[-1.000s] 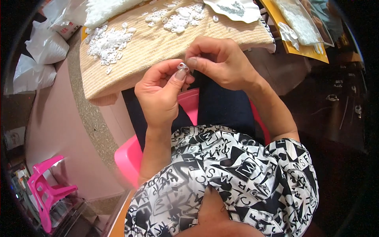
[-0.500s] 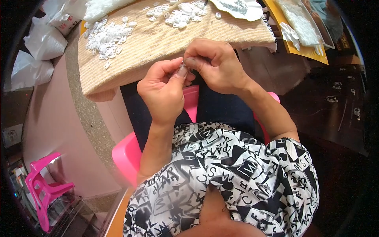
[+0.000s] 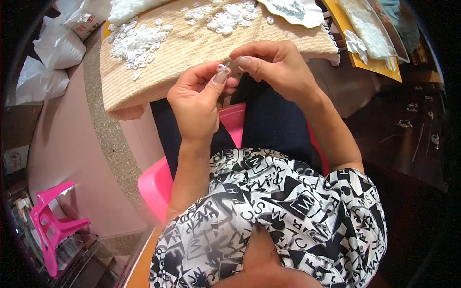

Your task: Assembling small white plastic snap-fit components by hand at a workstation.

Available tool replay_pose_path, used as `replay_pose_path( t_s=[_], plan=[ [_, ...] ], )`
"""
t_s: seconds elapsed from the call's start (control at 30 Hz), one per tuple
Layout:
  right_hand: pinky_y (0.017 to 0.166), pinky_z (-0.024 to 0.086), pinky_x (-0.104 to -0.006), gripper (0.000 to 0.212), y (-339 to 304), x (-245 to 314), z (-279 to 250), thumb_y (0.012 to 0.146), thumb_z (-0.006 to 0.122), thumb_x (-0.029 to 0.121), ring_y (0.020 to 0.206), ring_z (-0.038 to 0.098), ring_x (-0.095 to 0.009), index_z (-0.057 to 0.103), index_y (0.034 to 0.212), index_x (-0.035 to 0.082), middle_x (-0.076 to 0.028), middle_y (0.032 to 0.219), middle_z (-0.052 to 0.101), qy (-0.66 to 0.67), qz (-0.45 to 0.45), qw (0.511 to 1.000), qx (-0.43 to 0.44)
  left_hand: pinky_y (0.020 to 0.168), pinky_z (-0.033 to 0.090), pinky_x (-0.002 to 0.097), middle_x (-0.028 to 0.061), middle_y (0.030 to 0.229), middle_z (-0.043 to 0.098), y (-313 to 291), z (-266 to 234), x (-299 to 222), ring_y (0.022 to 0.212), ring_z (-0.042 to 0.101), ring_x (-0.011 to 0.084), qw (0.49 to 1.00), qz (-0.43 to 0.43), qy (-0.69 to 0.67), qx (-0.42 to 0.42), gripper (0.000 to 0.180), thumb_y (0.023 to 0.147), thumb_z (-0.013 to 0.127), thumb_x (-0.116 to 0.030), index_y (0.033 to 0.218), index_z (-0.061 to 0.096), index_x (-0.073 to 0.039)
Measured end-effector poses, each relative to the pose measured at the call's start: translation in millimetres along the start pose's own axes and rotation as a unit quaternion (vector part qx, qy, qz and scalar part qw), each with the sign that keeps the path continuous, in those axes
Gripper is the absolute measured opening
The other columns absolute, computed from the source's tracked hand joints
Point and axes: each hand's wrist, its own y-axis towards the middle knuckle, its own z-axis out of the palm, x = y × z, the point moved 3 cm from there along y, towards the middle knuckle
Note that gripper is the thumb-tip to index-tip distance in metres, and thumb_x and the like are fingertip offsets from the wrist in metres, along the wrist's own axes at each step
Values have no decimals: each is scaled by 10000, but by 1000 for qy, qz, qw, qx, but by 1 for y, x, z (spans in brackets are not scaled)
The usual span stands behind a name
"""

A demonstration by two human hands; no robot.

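While cloth-covered table (image 3: 177,50) spans ten to one o'clock, left hand (image 3: 196,98) at eleven pinches small white piece (image 3: 221,67) near twelve; right hand (image 3: 278,69) at one, thumb near forefinger, hold unclear. Piece probably light, stiff, slippery; grip edges.

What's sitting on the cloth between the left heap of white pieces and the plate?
In the head view, a second heap of white pieces lies between the left heap and the plate, with one loose white piece near the plate.

Black-white patterned top (image 3: 283,206), navy trousers (image 3: 276,126)
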Motion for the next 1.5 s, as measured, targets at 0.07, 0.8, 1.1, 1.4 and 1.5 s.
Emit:
replay_pose_path(
  t_s=[0.07,0.8,1.1,1.4,1.5],
  plan=[
    [592,438,-189,176,0,-1,-3,783,599,110,660,533,-48,634,896,-21,-29,728,614,51,21,998,10,550,500,224,122,761,615,1,-1,1,625,605,146,1000,-14,-11,8,145,768,588,28,902,563,77],
    [530,419,-186,250,1,-14,-3,795,589,93,652,533,-79,552,1002,-42,-55,768,573,335,69,933,110,557,496,221,121,787,614,-5,5,-3,644,606,151,997,-50,-41,45,164,767,591,27,920,562,75],
    [534,417,-187,219,-1,-13,-4,798,587,95,644,520,-69,559,968,-41,-48,774,575,253,65,962,84,558,494,214,113,782,615,-5,5,0,638,604,143,998,-45,-15,45,151,764,591,26,906,572,74],
    [532,409,-179,184,-3,-4,-3,795,595,90,613,496,-58,578,932,-32,-28,748,573,186,43,980,65,565,498,217,114,793,618,-7,6,-1,641,603,137,998,-44,-1,47,154,767,594,19,909,574,75],
    [505,409,-182,119,-5,1,-3,780,582,39,591,502,-45,584,880,-26,-15,707,570,142,14,989,41,573,501,219,111,793,618,-8,7,-2,641,601,135,998,-43,9,40,153,767,592,23,910,574,75]
  ],
)
